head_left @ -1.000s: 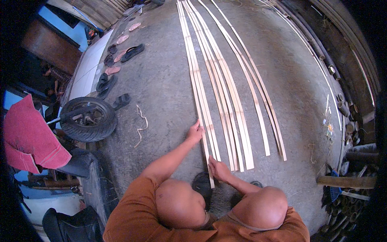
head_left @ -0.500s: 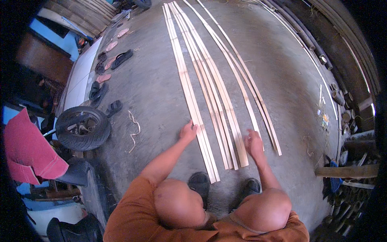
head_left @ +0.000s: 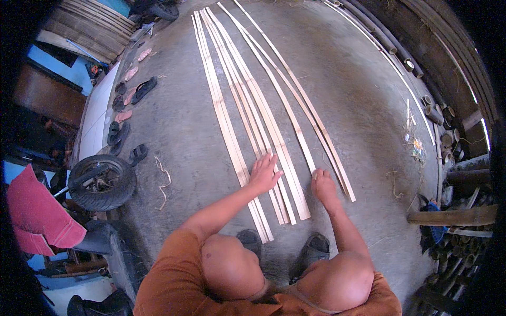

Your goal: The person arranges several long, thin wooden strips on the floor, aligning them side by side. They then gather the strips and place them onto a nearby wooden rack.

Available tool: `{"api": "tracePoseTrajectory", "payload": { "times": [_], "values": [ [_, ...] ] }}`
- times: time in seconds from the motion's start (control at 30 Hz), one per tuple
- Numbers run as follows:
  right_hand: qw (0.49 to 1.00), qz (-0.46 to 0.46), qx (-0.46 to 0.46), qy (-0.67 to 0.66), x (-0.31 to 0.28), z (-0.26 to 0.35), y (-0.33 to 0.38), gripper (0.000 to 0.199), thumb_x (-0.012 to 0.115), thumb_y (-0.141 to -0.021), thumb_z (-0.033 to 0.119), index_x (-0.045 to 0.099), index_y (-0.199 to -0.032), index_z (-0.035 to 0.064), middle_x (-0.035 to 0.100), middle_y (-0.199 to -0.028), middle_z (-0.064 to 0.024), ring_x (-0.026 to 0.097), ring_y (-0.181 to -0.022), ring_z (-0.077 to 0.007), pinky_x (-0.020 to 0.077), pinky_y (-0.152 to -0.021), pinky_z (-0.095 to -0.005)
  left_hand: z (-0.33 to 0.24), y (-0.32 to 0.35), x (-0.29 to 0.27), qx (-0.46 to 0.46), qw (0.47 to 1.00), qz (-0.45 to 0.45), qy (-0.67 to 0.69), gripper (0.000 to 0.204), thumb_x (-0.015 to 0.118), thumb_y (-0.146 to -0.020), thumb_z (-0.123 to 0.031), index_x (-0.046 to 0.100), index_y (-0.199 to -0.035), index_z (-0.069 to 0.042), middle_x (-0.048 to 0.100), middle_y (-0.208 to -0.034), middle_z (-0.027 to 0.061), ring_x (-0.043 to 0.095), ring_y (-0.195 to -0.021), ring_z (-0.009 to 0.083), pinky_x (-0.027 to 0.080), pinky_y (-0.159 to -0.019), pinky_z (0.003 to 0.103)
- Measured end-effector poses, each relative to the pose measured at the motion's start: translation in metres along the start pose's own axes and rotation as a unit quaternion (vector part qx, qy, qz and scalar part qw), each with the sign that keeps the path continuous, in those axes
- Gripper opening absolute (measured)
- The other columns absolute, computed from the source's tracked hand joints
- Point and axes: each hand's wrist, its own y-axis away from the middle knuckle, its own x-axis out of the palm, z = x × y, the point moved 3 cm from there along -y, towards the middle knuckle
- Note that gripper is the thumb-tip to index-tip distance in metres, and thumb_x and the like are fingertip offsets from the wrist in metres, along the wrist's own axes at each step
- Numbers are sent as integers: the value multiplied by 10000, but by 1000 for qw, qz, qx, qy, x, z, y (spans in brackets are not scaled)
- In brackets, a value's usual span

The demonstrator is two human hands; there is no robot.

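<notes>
Long, pale bamboo strips run away from me over the concrete floor. My left hand (head_left: pixel 265 174) lies flat with fingers apart across the middle group of strips (head_left: pixel 243 100), near their close ends. Left of it is a pair of strips lying side by side (head_left: pixel 224 124), passing under my left wrist. My right hand (head_left: pixel 324 187) is closed around the near end of a single strip (head_left: pixel 300 134), and its fingertips are partly hidden. Further right, more narrow strips (head_left: pixel 325 136) lie close together, apart from my right hand.
A motorcycle wheel (head_left: pixel 101 181) and a row of sandals (head_left: pixel 123 116) are at the left, by a tiled step. Pink cloth (head_left: pixel 45 210) hangs nearer. Bamboo poles (head_left: pixel 374 34) line the right wall, and a thick bamboo piece (head_left: pixel 453 217) juts in at the near right.
My left hand has shifted right from the left pair onto the middle strips and spread its fingers. My right hand has moved slightly left and closed on the single strip's end.
</notes>
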Motion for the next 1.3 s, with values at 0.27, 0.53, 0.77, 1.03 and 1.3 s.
{"api": "tracePoseTrajectory", "payload": {
  "times": [0.27,0.53,0.77,1.03,1.3],
  "values": [
    [987,-22,3,-159,-24,20,34,212,555,-989,234,571,-1115,64,664,-751,-265,663,-713,-488,520,-640,-570,-28,-9,19,6,991,129,-43,800,436,-1002,-554,202,-1588,-61,116,-1664,195,121,-1534,384,104,-1230,541],
    [983,46,50,-171,-8,16,53,269,533,-1022,274,603,-1193,80,683,-799,-260,676,-763,-479,526,-669,-543,-32,-8,24,7,991,130,-43,816,427,-1002,-569,175,-1596,-71,64,-1674,183,49,-1546,369,66,-1238,525],
    [968,-11,6,-250,-22,44,50,367,542,-1012,276,537,-1355,147,682,-795,-268,680,-719,-472,540,-656,-561,-26,-10,17,17,985,166,-46,821,431,-1003,-565,161,-1598,-69,61,-1672,194,80,-1541,378,91,-1238,523],
    [944,83,28,-317,9,110,87,454,557,-1013,259,480,-1437,116,693,-763,-230,688,-752,-448,534,-690,-501,33,32,-15,-96,995,-22,-13,717,449,-1024,-404,220,-1566,6,124,-1659,208,107,-1535,389,81,-1235,533],
    [943,113,6,-313,59,137,107,475,548,-1014,268,464,-1478,214,649,-788,-311,669,-745,-485,531,-685,-535,83,78,-11,-87,987,130,-28,775,406,-1032,-460,121,-1588,-2,42,-1676,188,43,-1546,378,93,-1238,521]
  ]
}}
